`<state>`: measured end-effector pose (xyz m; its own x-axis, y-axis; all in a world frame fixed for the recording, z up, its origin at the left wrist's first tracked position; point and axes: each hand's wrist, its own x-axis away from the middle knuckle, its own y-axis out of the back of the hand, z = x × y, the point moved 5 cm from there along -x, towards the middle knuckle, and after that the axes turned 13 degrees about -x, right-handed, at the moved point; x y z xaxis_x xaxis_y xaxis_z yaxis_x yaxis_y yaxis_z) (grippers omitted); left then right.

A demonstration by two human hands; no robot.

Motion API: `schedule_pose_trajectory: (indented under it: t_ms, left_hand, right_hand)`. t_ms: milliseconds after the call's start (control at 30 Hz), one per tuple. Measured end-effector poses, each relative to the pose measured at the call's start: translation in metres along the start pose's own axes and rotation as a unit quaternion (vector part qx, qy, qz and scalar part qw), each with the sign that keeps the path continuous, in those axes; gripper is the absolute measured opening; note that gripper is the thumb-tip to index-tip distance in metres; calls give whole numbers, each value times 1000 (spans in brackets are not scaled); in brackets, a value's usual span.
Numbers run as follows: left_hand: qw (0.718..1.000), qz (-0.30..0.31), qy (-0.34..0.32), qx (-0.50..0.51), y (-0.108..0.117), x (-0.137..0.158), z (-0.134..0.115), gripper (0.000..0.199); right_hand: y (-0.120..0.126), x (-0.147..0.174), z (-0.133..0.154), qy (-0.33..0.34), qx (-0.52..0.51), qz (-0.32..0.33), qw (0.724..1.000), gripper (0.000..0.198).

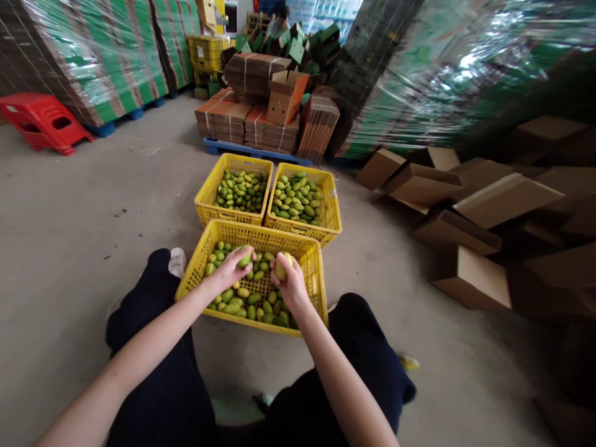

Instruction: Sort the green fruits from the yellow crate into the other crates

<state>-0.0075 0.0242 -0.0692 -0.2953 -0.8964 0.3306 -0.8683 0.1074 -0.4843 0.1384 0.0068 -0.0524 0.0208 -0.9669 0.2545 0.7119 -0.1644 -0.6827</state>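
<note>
Over the near yellow crate (251, 228), my left hand (228, 268) is closed around a green mango (245, 257). A yellower mango (282, 267) sits in the curled fingers of my right hand (293, 287). Below both hands, loose green and yellowish mangoes (233, 307) lie on the crate's slotted bottom, part of which shows between them. Just beyond stand two more yellow crates, the left one (203, 208) and the right one (334, 214), each holding many mangoes.
Flattened cartons (228, 121) are stacked on a blue pallet (223, 146) behind the crates. Open cardboard boxes (475, 273) lie heaped at right. A red stool (51, 121) stands at left beside film-wrapped stacks (112, 56). Something yellow-green (410, 362) lies by my right knee.
</note>
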Motion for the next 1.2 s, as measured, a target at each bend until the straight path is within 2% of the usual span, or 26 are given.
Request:
schedule_pose_trajectory:
  t_ms: [167, 333, 467, 667, 900, 1200]
  left_hand:
    - [999, -40, 14, -29, 3, -2, 7, 25]
    - [995, -81, 61, 12, 7, -7, 15, 24]
    - [994, -68, 78, 28, 5, -9, 17, 29]
    - [989, -54, 98, 95, 1, -4, 12, 29]
    - [985, -52, 139, 93, 2, -1, 12, 33]
    - [985, -34, 157, 66, 1, 0, 15, 37]
  right_hand:
    - [8, -6, -10, -38, -50, -38, 997, 35]
    - [13, -15, -17, -49, -79, -48, 994, 35]
    - [10, -16, -16, -58, -86, -26, 994, 40]
    - [5, -11, -13, -86, -92, -11, 992, 33]
    - [6, -10, -21, -147, -80, -24, 986, 36]
    - [4, -8, -20, -185, -84, -32, 978, 33]
